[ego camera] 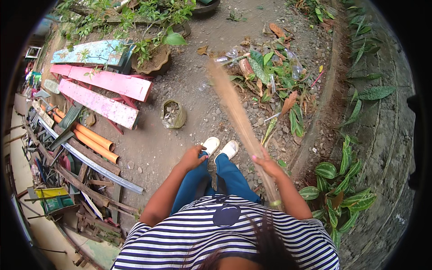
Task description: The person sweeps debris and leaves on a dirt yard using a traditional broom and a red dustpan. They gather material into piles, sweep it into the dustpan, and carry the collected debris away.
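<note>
My right hand [269, 166] grips a stick broom [240, 116] near its bound end, and the broom is blurred. Its bristle tips reach the ground at the left edge of a heap of leaves and litter [275, 71]. Green and brown leaves, clear plastic scraps and a reddish wrapper or container lie mixed in that heap. My left hand [193, 158] hangs over the gravel with nothing in it, its fingers loosely bent and apart. Ahead of it stands an open sack-like container [182, 118], olive in colour, with debris inside.
Pink benches [111, 81] and a light blue bench [89, 52] stand at the left. Below them lie orange pipes [96, 143], timber and a metal strip [101, 171]. A potted plant [153, 62] is beyond. Striped-leaf plants [337, 189] grow along the concrete wall [381, 145] at right.
</note>
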{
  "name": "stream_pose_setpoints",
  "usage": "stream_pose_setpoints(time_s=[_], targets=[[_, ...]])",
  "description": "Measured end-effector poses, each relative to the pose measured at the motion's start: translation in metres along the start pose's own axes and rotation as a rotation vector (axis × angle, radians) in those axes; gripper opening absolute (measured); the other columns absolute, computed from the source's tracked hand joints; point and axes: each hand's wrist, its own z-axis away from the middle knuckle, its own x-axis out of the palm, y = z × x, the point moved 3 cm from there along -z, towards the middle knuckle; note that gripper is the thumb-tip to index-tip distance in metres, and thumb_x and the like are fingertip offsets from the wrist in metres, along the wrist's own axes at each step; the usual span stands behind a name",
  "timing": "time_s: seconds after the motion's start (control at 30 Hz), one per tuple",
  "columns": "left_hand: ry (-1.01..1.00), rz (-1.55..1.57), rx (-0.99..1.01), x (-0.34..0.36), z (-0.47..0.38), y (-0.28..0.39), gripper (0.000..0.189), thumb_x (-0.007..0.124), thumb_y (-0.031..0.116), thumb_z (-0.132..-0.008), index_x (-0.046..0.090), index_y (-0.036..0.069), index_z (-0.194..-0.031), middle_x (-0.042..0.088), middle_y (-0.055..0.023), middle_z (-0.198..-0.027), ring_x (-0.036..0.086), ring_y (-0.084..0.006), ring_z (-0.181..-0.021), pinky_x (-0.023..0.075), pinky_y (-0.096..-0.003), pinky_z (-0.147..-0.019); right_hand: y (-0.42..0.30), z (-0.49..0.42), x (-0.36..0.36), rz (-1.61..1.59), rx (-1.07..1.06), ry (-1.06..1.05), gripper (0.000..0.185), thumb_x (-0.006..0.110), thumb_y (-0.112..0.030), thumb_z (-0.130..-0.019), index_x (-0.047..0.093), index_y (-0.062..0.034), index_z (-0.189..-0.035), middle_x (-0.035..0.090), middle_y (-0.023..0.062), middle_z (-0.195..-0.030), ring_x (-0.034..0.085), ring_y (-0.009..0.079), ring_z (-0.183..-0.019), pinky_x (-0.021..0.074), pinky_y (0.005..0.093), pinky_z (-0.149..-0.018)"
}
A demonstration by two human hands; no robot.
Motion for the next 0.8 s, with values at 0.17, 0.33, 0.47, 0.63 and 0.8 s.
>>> stream_pose_setpoints(time_s=[0.17,0.33,0.47,0.63,0.8], targets=[[0.002,0.054,0.016,0.009,0.000,0.001,0.035,0.064,0.022,-0.073,0.054,0.003,-0.101,0.059,-0.0175,-0.090,0.057,-0.0308,-0.085,0.0455,-0.0373,-0.075,0.011,-0.107,0.046,0.186,-0.081,-0.100,0.068,0.064,-0.024,-0.076,0.028,-0.0177,-0.133,0.055,0.0104,-0.103,0.053,0.0214,-0.082,0.0480,0.0328,-0.057],[-0.007,0.034,0.087,0.007,-0.002,0.000,0.039,0.064,0.026,-0.075,0.054,0.003,-0.105,0.058,-0.0179,-0.095,0.059,-0.0279,-0.085,0.0466,-0.0352,-0.075,-0.002,-0.139,-0.050,-0.005,-0.249,0.166,0.068,0.065,-0.022,-0.075,0.029,-0.0121,-0.133,0.053,0.0108,-0.110,0.052,0.0218,-0.093,0.0464,0.0338,-0.070],[-0.096,-0.035,0.137,0.011,-0.014,0.020,0.040,0.064,0.029,-0.074,0.055,0.005,-0.105,0.060,-0.0164,-0.094,0.059,-0.0273,-0.085,0.0472,-0.0350,-0.075,-0.023,-0.020,-0.072,0.116,-0.192,0.199,0.085,0.070,-0.036,-0.070,0.023,-0.0081,-0.134,0.044,0.0144,-0.122,0.046,0.0256,-0.107,0.0358,0.0343,-0.092],[-0.188,-0.109,0.335,-0.001,-0.044,0.072,0.044,0.063,0.034,-0.075,0.054,0.005,-0.107,0.060,-0.0161,-0.096,0.059,-0.0282,-0.086,0.0472,-0.0354,-0.075,0.037,0.033,-0.069,0.234,-0.123,0.347,0.098,0.075,-0.048,-0.056,0.028,-0.0107,-0.133,0.041,0.0220,-0.125,0.042,0.0305,-0.114,0.0326,0.0348,-0.096],[-0.215,-0.142,0.560,-0.026,-0.068,0.118,0.045,0.063,0.036,-0.075,0.054,0.004,-0.107,0.059,-0.0172,-0.096,0.059,-0.0287,-0.086,0.0471,-0.0352,-0.075,0.106,0.055,-0.072,0.543,0.124,0.545,0.061,0.077,-0.040,-0.053,0.061,-0.0064,-0.102,0.063,0.0151,-0.088,0.060,0.0232,-0.084,0.0454,0.0323,-0.075]])
